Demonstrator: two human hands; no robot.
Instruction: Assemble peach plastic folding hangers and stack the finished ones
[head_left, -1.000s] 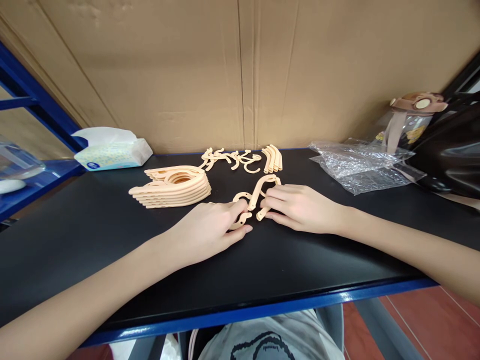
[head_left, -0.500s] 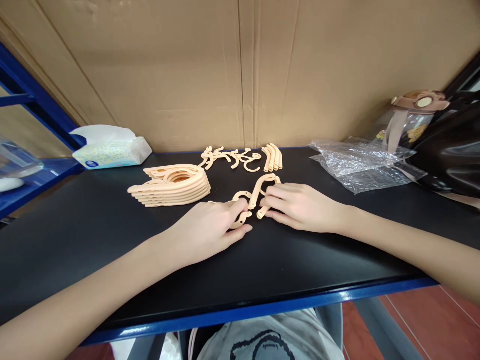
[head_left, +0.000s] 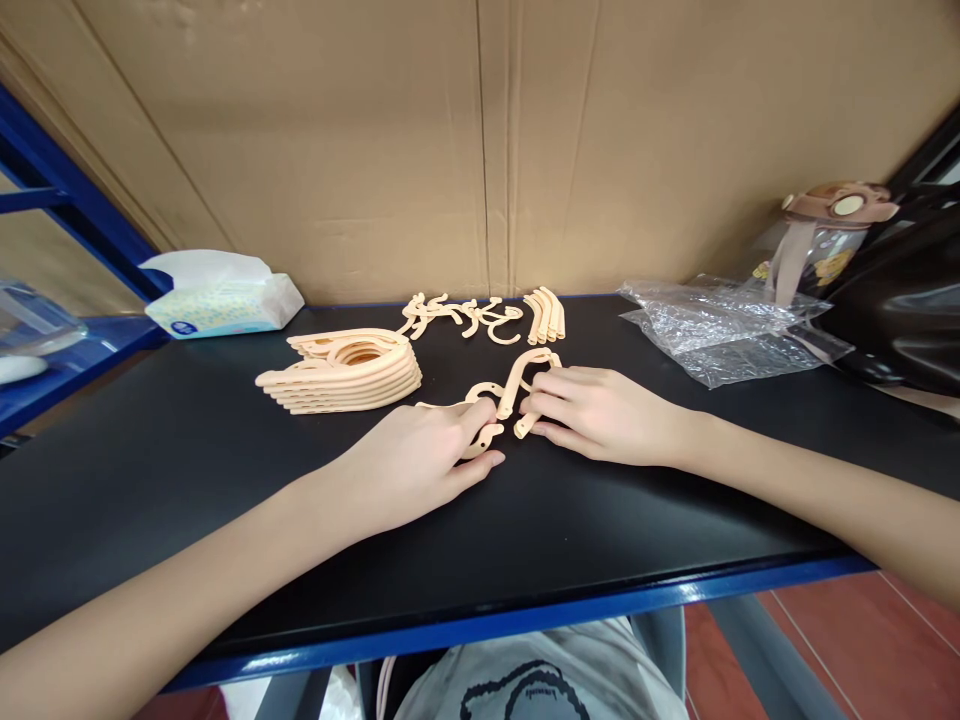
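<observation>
On the black tabletop (head_left: 187,480) my left hand (head_left: 420,460) is closed over a peach plastic hook piece (head_left: 486,436), pressing it to the surface. My right hand (head_left: 600,412) pinches a curved peach plastic arm piece (head_left: 517,385) whose end meets the hook piece. Both hands sit near the table's middle. A stack of assembled peach hangers (head_left: 345,374) lies just left of my hands. Loose hook pieces (head_left: 457,316) and a small bundle of curved arm pieces (head_left: 546,316) lie behind, near the cardboard wall.
A tissue pack (head_left: 221,296) rests at the back left by a blue shelf frame (head_left: 67,215). Crumpled clear plastic bags (head_left: 720,326), a lidded drink bottle (head_left: 817,245) and a black bag (head_left: 900,310) crowd the right side. The table's blue front edge (head_left: 525,618) runs near my lap.
Nothing has visibly moved apart from a slight shift of the camera; both hands stay on the same peach pieces.
</observation>
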